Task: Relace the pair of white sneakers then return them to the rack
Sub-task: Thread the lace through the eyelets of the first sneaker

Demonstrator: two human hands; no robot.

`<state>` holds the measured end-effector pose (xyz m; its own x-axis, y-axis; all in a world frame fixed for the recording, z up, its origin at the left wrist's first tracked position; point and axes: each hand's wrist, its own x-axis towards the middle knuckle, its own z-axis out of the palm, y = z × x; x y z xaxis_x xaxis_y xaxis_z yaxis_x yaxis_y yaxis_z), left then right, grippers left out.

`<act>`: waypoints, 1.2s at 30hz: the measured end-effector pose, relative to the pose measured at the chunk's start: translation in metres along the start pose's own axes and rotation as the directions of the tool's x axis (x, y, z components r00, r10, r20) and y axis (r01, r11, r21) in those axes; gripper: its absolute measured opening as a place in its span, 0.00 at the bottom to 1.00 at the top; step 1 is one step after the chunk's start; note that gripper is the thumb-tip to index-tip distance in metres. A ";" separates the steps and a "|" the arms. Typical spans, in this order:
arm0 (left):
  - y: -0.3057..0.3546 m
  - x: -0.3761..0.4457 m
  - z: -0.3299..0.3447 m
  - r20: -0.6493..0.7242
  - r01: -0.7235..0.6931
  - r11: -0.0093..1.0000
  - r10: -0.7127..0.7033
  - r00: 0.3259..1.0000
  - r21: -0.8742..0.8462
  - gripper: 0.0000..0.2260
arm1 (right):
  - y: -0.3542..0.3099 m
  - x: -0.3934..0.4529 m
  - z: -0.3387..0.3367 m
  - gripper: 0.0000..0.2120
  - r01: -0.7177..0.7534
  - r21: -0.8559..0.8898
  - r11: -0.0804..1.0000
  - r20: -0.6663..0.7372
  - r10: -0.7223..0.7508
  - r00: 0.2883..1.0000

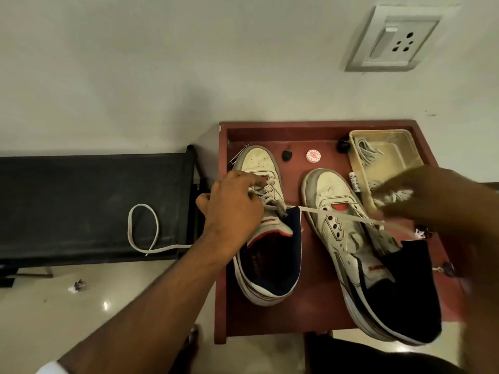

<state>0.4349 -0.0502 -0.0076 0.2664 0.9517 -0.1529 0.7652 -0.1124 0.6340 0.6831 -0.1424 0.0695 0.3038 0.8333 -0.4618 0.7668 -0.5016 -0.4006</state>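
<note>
Two white sneakers stand on a red-brown wooden stand (318, 130). The left sneaker (267, 249) is laced over its lower eyelets; the right sneaker (359, 249) shows bare eyelets. My left hand (232, 206) rests on the left sneaker's laced part, its fingers curled round the lace there. A white lace (343, 215) runs taut from that shoe across the right sneaker to my right hand (432, 201), which is motion-blurred and pinches it. The lace's other end (143, 230) loops over the black rack.
A black shoe rack (94, 201) stands left of the stand against the wall. A beige tray (388, 157) with another lace sits at the stand's back right, near a small round tin (313, 156) and black knobs. A wall socket (397, 39) is above.
</note>
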 end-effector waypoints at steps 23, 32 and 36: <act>-0.037 -0.019 -0.034 0.001 0.146 0.987 -0.146 0.989 -0.059 0.11 | -0.075 0.033 0.083 0.12 0.237 -0.156 0.959 -0.029 -0.245 0.969; -0.033 -0.016 -0.015 0.072 0.080 0.995 -0.084 0.994 0.055 0.07 | -0.050 0.021 0.059 0.13 0.157 -0.186 0.970 -0.081 -0.174 0.981; -0.036 -0.003 -0.018 0.098 0.045 0.997 -0.052 0.994 0.067 0.06 | -0.071 0.034 0.084 0.14 0.279 -0.129 0.951 0.002 -0.281 0.960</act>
<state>0.3965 -0.0435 -0.0161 0.2827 0.9235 -0.2592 0.8142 -0.0881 0.5739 0.5916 -0.0982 0.0154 0.0746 0.9402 -0.3323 0.8876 -0.2145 -0.4076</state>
